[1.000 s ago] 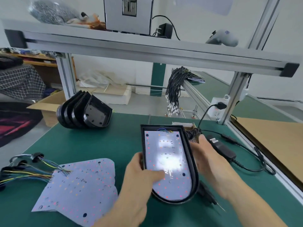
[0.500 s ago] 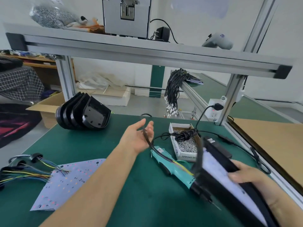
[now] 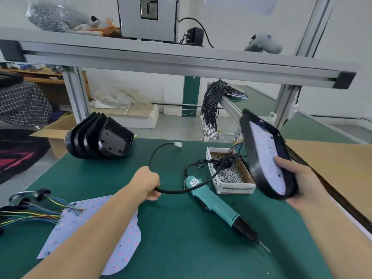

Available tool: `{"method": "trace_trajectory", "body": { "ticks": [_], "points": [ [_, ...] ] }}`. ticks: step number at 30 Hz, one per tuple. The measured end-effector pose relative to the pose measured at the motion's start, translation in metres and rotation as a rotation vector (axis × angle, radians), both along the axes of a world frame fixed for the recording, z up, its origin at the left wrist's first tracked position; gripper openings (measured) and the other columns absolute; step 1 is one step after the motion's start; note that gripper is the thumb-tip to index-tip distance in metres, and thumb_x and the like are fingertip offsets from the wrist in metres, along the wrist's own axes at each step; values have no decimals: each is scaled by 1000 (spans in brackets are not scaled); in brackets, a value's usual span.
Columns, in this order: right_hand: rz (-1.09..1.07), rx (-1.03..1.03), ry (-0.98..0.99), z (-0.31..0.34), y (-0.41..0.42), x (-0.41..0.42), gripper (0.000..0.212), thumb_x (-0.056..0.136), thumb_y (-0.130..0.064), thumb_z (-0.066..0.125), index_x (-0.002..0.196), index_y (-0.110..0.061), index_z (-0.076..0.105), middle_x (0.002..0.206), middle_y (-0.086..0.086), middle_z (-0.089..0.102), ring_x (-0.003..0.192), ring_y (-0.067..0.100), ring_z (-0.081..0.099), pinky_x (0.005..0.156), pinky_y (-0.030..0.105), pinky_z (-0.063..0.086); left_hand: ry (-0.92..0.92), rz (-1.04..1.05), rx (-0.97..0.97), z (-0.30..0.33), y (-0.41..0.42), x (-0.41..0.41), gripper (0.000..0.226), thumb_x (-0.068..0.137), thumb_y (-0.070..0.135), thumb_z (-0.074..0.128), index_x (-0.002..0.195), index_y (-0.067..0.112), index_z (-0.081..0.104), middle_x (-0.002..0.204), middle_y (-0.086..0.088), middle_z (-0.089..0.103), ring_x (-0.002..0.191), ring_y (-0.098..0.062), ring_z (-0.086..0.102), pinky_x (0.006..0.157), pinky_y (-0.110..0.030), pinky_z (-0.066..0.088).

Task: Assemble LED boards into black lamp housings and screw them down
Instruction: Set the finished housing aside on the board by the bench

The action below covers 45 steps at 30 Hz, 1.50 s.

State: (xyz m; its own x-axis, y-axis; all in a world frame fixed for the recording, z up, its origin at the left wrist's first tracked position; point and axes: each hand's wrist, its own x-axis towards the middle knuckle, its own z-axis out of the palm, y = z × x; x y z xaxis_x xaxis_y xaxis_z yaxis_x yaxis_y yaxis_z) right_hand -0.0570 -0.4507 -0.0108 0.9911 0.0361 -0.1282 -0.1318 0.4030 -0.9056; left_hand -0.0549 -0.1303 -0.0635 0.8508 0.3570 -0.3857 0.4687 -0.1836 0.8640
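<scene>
Clenched around a black cable (image 3: 177,190), our left hand (image 3: 148,184) holds it just above the green mat (image 3: 181,238), while our right hand (image 3: 298,182) grasps the rounded lower end of a black lamp housing (image 3: 254,158) and keeps it tilted in the air over the right side of the bench, open face toward us. We see a white LED board (image 3: 267,156) seated inside that housing. Nearest to us, under our left forearm, loose LED boards (image 3: 128,238) lie flat on the mat, with a bundle of coloured wires (image 3: 30,214) running off to the left edge. Between our 2 arms a teal electric screwdriver (image 3: 213,202) lies on its side, bit pointing toward the near right. The cable in our left fist passes over the screwdriver's rear end and on toward the housing; its other part arcs up and back to a small white connector (image 3: 178,144) resting on the mat. Just beyond the screwdriver sits an open cardboard box of screws (image 3: 231,172), with coiled black cord draped over it. Farther back on the left, a nested stack of empty black housings (image 3: 100,137) lies on its side near the mat's far edge. Beyond the bench, a bunch of black leads (image 3: 211,105) hangs from an aluminium rail.
</scene>
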Motion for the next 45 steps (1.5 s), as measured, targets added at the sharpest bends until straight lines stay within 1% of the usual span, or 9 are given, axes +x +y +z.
{"method": "trace_trajectory", "body": {
  "ticks": [5, 9, 16, 22, 27, 30, 35, 40, 45],
  "points": [
    [-114, -287, -109, -1, 42, 12, 28, 86, 7, 54, 101, -13, 66, 82, -1, 74, 65, 17, 68, 58, 27, 55, -181, -96, 624, 4, 6, -13, 30, 83, -1, 37, 97, 16, 57, 93, -6, 63, 82, -36, 66, 71, -38, 51],
    [-196, -635, -291, -2, 78, 17, 39, 84, 9, 51, 112, -14, 64, 96, 4, 68, 83, 20, 60, 76, 33, 48, -394, -24, 849, 17, 2, -23, 63, 79, -7, 43, 126, 30, 58, 107, 4, 66, 86, -27, 56, 71, -32, 43],
    [-303, -1365, -523, -1, 117, 14, 19, 91, -9, 49, 109, -9, 52, 89, 17, 66, 83, 39, 58, 66, 40, 43, -1022, -317, 862, 53, -20, -39, 54, 58, -14, 35, 85, 7, 77, 89, -6, 71, 75, -33, 63, 73, -41, 50],
    [-114, -1029, -560, -1, 131, 8, 22, 94, -20, 57, 115, -16, 61, 98, 2, 71, 93, 27, 63, 82, 41, 49, -946, -336, 490, 80, -48, -19, 36, 71, -15, 40, 75, 4, 70, 93, -7, 66, 92, -21, 59, 81, -19, 40],
    [29, -532, -327, -3, 130, 3, 41, 95, -45, 52, 72, -13, 57, 71, -2, 61, 69, 20, 53, 70, 30, 42, -753, -94, 459, 89, -59, 7, 38, 71, -12, 41, 80, 11, 70, 90, -6, 66, 90, -23, 57, 74, -27, 42],
    [52, -399, -221, -3, 126, 0, 61, 90, -57, 52, 72, 1, 48, 75, 9, 48, 70, 18, 42, 70, 33, 35, -671, -63, 461, 90, -66, 16, 35, 72, -9, 39, 79, 12, 66, 89, -9, 66, 84, -28, 58, 69, -31, 44],
    [81, -385, -272, -7, 113, -5, 8, 89, -17, 67, 92, -10, 71, 93, 9, 75, 86, 21, 69, 81, 37, 55, -632, -93, 365, 90, -86, 24, 28, 78, -9, 45, 76, 18, 54, 102, -14, 61, 83, -26, 57, 63, -28, 40],
    [-58, -305, -181, -5, 74, -1, 10, 92, -9, 62, 96, -10, 71, 96, 8, 75, 92, 28, 70, 84, 41, 57, -856, -158, 383, 92, -87, 7, 57, 58, 25, 73, 110, 33, 51, 118, 11, 47, 126, -19, 37, 103, -35, 32],
    [-205, -275, -140, 4, 28, -6, 10, 91, -6, 60, 94, -6, 70, 103, 17, 73, 92, 29, 67, 92, 49, 51, -586, -277, -63, 70, -110, -11, 96, 61, 51, 80, 143, 35, 32, 144, 15, 33, 135, -8, 29, 105, -33, 28]
  ]
}}
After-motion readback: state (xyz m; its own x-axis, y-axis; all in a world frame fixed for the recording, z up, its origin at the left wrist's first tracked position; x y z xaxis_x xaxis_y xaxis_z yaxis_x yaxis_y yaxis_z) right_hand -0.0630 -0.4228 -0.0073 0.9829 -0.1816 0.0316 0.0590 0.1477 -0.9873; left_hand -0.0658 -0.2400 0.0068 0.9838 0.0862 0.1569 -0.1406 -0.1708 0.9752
